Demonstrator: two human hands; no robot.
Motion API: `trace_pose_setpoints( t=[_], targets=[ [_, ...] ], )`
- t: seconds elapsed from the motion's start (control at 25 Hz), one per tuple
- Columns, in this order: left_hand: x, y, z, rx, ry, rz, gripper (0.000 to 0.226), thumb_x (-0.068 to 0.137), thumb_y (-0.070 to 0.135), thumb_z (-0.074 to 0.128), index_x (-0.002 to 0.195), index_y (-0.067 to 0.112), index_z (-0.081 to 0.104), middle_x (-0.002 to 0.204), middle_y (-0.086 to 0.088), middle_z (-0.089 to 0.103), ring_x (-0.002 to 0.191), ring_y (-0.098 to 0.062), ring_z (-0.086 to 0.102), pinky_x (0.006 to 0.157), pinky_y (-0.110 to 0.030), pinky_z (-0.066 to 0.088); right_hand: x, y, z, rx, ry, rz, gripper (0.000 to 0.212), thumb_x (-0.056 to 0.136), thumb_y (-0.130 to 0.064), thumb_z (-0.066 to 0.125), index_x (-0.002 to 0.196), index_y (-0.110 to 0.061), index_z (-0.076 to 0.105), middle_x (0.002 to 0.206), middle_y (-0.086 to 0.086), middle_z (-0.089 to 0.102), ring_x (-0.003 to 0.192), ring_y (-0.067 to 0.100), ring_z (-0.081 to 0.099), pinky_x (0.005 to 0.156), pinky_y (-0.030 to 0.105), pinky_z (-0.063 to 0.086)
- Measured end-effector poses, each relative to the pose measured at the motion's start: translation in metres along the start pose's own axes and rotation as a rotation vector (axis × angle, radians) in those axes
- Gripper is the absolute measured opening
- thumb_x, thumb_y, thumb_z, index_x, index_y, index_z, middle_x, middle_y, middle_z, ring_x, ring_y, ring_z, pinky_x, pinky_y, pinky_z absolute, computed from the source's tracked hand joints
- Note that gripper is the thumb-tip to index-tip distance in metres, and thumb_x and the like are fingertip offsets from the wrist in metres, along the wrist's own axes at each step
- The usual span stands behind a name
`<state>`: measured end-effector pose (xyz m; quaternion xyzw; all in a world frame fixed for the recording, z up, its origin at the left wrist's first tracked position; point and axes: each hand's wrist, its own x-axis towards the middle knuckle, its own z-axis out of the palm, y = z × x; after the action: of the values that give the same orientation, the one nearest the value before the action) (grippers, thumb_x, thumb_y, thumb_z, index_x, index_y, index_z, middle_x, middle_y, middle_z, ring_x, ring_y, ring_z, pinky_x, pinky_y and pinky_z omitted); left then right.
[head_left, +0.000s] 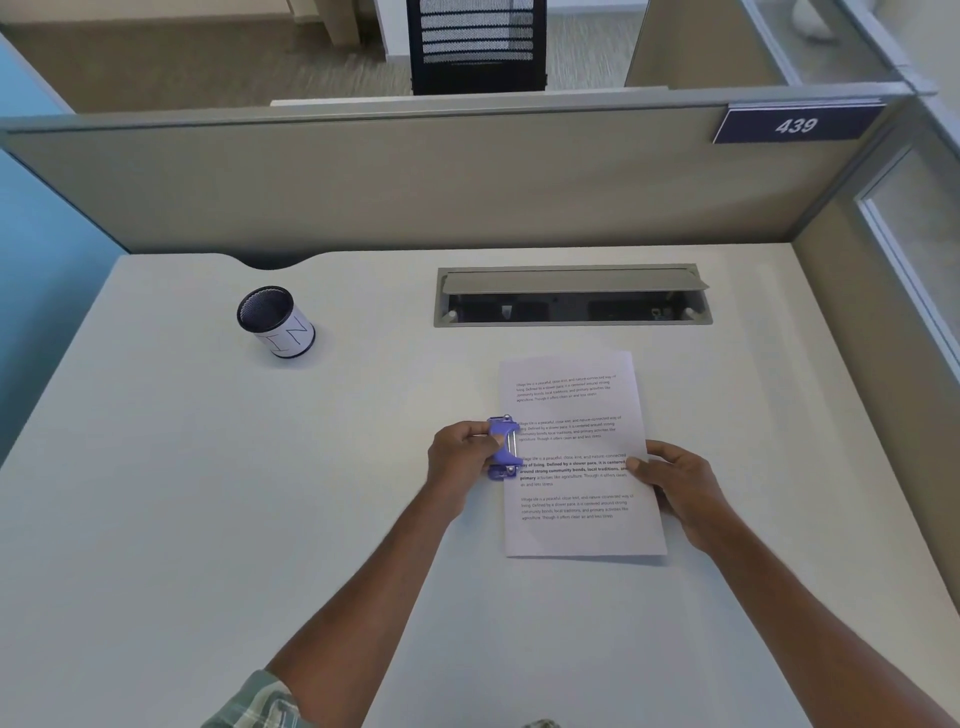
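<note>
Punch at the sheet's left margin, both grips clamped.

My right grip (675, 483) pinches the 3 o'clock edge of the sheet of paper (576, 530), thumb on top. The sheet lies on the bench (260, 493), long axis 6 to 12, print upright to me. My left grip (462, 457) is curled tight round the purple hole punch (503, 449) at the sheet's 9 o'clock edge. Its long axis also runs 6 to 12, mouth facing 3. Open bench spreads toward 9 and 6. Farther off stand a pen cup (275, 322) at 10, a cable tray (571, 296) at 12, then the partition (415, 182).
</note>
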<state>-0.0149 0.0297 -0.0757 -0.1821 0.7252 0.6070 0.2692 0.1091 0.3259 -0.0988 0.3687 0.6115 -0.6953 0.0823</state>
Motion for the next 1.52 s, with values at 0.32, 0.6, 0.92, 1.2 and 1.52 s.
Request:
trace_pose_setpoints(
  t=[0.32,0.6,0.92,1.2,1.52],
  targets=[
    [0.007,0.003,-0.004,0.109,-0.028,0.039,0.027,0.092,0.004,0.082,0.118,0.01,0.075,0.087,0.0,0.062,0.092,-0.022,0.06,0.11,-0.061,0.058,-0.004,-0.007,0.006,-0.069,0.027,0.003,0.024,0.095,-0.009,0.081,0.117,-0.018,0.081,0.107,0.006,0.087,0.084,0.022,0.085,0.067,0.032,0.067],
    [0.009,0.003,-0.004,0.078,-0.038,0.011,0.037,0.091,0.0,0.083,0.128,0.003,0.074,0.086,-0.002,0.062,0.094,-0.024,0.063,0.106,-0.063,0.061,-0.012,-0.013,0.031,-0.538,0.232,-0.154,0.03,0.097,-0.031,0.075,0.126,-0.025,0.074,0.109,-0.008,0.081,0.096,0.019,0.076,0.079,0.034,0.056],
    [0.008,0.005,-0.005,0.068,-0.042,0.004,0.031,0.092,0.0,0.084,0.118,0.012,0.073,0.091,-0.005,0.065,0.096,-0.026,0.066,0.105,-0.061,0.062,-0.012,-0.012,0.044,-0.757,0.31,-0.134,0.057,0.098,-0.037,0.074,0.146,-0.011,0.059,0.145,0.014,0.056,0.134,0.037,0.057,0.111,0.052,0.051],
    [0.008,0.005,-0.004,0.077,-0.038,-0.001,0.032,0.091,0.0,0.084,0.12,0.007,0.074,0.095,-0.007,0.066,0.096,-0.026,0.067,0.104,-0.06,0.063,-0.014,-0.012,0.042,-0.742,0.312,-0.133,0.057,0.097,-0.035,0.076,0.145,-0.01,0.058,0.137,0.013,0.058,0.13,0.038,0.058,0.108,0.052,0.052],
    [0.012,0.003,-0.004,0.063,-0.036,-0.015,0.049,0.091,0.001,0.085,0.137,-0.002,0.068,0.089,-0.003,0.063,0.093,-0.023,0.064,0.103,-0.059,0.063,-0.02,-0.011,0.045,-0.79,0.31,-0.153,0.069,0.099,-0.037,0.073,0.158,-0.014,0.047,0.152,0.012,0.054,0.145,0.036,0.047,0.115,0.055,0.047]
  ],
)
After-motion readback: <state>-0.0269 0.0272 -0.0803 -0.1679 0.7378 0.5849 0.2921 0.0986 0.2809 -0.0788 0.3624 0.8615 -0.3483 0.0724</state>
